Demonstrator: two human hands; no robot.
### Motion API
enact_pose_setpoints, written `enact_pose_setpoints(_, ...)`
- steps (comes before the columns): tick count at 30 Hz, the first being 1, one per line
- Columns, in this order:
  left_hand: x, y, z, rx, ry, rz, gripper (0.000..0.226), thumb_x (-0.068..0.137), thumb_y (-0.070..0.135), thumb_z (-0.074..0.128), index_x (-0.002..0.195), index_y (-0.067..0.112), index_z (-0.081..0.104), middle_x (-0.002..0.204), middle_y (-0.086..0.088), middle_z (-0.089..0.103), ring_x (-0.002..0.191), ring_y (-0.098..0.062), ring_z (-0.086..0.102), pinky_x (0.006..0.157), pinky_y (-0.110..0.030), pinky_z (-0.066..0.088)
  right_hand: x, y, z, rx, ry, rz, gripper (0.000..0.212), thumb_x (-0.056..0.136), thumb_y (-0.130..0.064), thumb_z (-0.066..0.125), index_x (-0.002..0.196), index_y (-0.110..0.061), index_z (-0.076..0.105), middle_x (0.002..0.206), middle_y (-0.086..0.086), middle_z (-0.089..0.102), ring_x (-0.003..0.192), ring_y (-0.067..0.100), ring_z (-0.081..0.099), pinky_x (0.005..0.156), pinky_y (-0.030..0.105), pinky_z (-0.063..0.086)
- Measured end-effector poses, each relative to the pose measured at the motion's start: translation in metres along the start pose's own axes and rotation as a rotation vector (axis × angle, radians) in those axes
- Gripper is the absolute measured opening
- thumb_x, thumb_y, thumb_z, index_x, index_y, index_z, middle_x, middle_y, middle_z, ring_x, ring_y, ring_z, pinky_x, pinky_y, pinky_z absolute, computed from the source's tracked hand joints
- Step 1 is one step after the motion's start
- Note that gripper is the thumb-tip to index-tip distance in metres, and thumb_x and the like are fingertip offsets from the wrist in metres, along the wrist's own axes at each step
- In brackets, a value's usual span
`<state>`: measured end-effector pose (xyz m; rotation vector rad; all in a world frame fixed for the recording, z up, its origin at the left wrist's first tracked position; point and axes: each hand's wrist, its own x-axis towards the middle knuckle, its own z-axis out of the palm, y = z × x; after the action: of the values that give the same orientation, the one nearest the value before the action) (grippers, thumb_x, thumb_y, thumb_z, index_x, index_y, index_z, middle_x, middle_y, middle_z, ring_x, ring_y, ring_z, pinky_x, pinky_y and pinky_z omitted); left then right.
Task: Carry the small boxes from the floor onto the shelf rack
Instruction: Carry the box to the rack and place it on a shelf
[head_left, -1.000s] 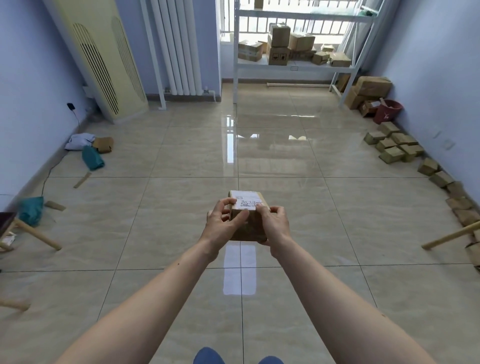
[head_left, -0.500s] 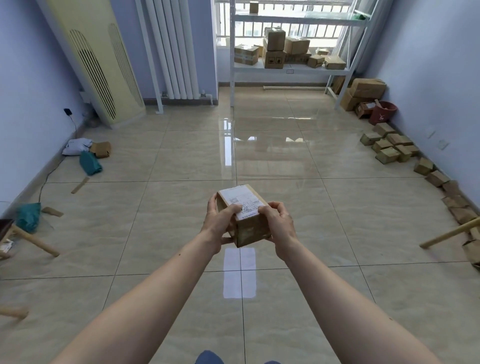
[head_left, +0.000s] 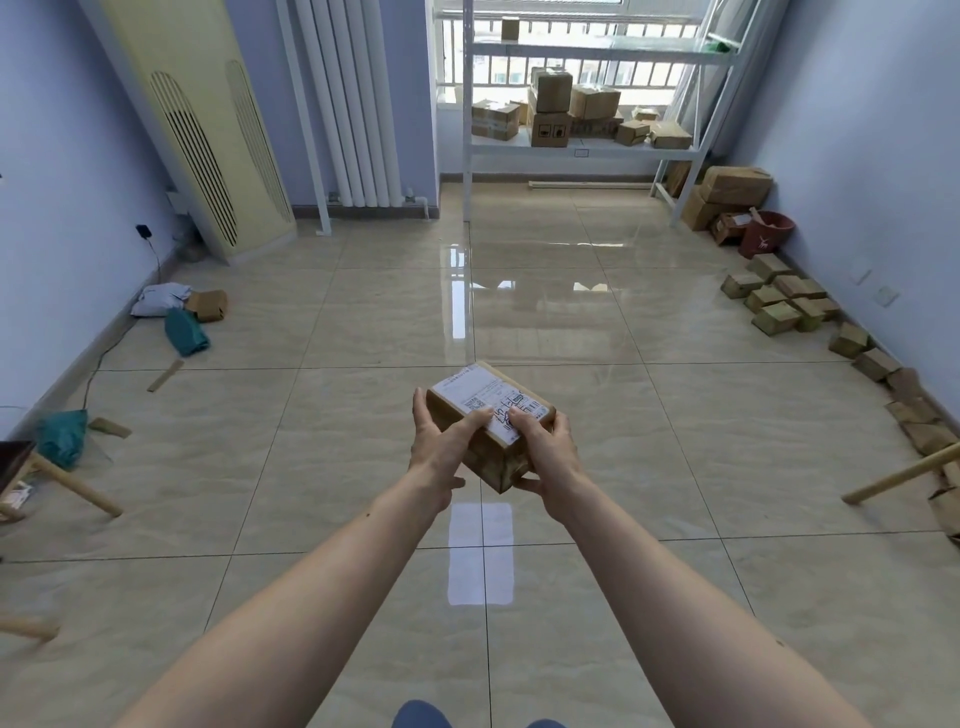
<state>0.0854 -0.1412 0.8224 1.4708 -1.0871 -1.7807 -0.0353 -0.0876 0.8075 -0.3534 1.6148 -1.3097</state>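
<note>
I hold a small cardboard box (head_left: 483, 400) with a white shipping label on top, out in front of me over the tiled floor. My left hand (head_left: 441, 452) grips its left side and my right hand (head_left: 545, 454) grips its right side, thumbs on the label. The box is turned with one corner toward me. The white shelf rack (head_left: 582, 151) stands at the far end by the window, with several cardboard boxes (head_left: 550, 111) on its lower shelf. More small boxes (head_left: 779, 304) lie on the floor along the right wall.
A red bucket (head_left: 769, 234) and bigger cartons (head_left: 732, 192) sit right of the rack. A cream air-conditioner unit (head_left: 202, 130) and white radiator (head_left: 353, 104) stand at the far left. Bags (head_left: 184, 330) and wooden stool legs (head_left: 78, 486) lie along the left wall.
The box has turned in my hands so a corner now points toward me and more of the label shows. The rack looks nearer and sits higher in view.
</note>
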Motion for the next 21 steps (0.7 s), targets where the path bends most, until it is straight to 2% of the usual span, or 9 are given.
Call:
enact_pose_setpoints(2,0.001,0.001,-0.003,-0.010,0.013,0.014,0.105,0.078,0.042,0.077,0.153,0.048,0.003,0.150,-0.001,0.041,0.132,-0.033,0.046,0.100,-0.065,0.042,0.001,-0.002,-0.005,-0.010,-0.004,-0.011,0.045,0.086,-0.037,0.067,0.125,-0.026,0.047,0.119,0.007,0.066,0.103,0.027,0.068,0.078,0.052,0.061)
enact_pose_setpoints(4,0.003,0.001,-0.007,-0.018,0.031,0.030,0.097,0.081,0.040,0.075,0.155,0.043,0.011,0.146,0.000,0.042,0.128,-0.031,0.049,0.100,-0.062,0.045,0.000,-0.004,-0.010,-0.028,-0.020,-0.016,0.038,0.088,-0.035,0.065,0.122,-0.025,0.049,0.116,0.008,0.066,0.098,0.026,0.067,0.075,0.048,0.061)
enact_pose_setpoints(7,0.004,0.002,-0.007,-0.027,0.038,0.036,0.075,0.079,0.039,0.074,0.144,0.030,0.040,0.134,-0.005,0.057,0.111,-0.026,0.061,0.081,-0.048,0.058,-0.003,-0.007,-0.015,-0.030,-0.039,-0.010,0.034,0.089,-0.032,0.062,0.120,-0.025,0.050,0.112,0.008,0.066,0.089,0.022,0.065,0.071,0.044,0.059)
enact_pose_setpoints(9,0.002,0.002,-0.004,-0.035,0.045,0.036,0.057,0.081,0.035,0.073,0.132,0.022,0.051,0.121,-0.011,0.064,0.097,-0.021,0.064,0.070,-0.039,0.059,-0.003,-0.007,-0.016,-0.023,-0.029,-0.009,0.039,0.089,-0.032,0.062,0.125,-0.025,0.049,0.114,0.008,0.065,0.088,0.021,0.064,0.071,0.042,0.058)
enact_pose_setpoints(12,-0.001,0.000,0.002,-0.068,0.092,0.068,0.050,0.084,0.031,0.072,0.128,0.019,0.051,0.111,-0.008,0.063,0.089,-0.018,0.062,0.067,-0.036,0.058,-0.003,-0.006,-0.015,0.002,-0.006,-0.004,0.056,0.087,-0.039,0.065,0.137,-0.029,0.041,0.120,0.007,0.062,0.097,0.022,0.063,0.075,0.045,0.059)
enact_pose_setpoints(15,-0.005,-0.001,0.006,-0.092,0.110,0.077,0.053,0.084,0.030,0.073,0.129,0.024,0.047,0.113,-0.008,0.060,0.090,-0.017,0.061,0.063,-0.032,0.056,-0.005,-0.003,-0.015,0.011,0.005,0.040,0.066,0.084,-0.048,0.067,0.140,-0.029,0.036,0.126,0.009,0.057,0.105,0.028,0.062,0.076,0.048,0.059)
enact_pose_setpoints(17,-0.006,-0.001,0.007,-0.077,0.095,0.068,0.051,0.083,0.031,0.073,0.126,0.026,0.045,0.116,-0.008,0.059,0.091,-0.018,0.061,0.068,-0.036,0.056,-0.004,-0.003,-0.017,0.036,0.011,0.066,0.061,0.085,-0.045,0.067,0.137,-0.027,0.039,0.125,0.009,0.057,0.106,0.029,0.062,0.073,0.048,0.060)
enact_pose_setpoints(21,-0.004,0.002,0.005,0.038,0.062,0.026,0.061,0.079,0.048,0.072,0.131,0.034,0.043,0.120,-0.004,0.055,0.108,-0.026,0.053,0.097,-0.057,0.047,-0.002,-0.007,-0.024,0.033,0.011,0.051,0.048,0.088,-0.040,0.064,0.130,-0.024,0.047,0.112,0.005,0.059,0.095,0.022,0.060,0.071,0.042,0.057)
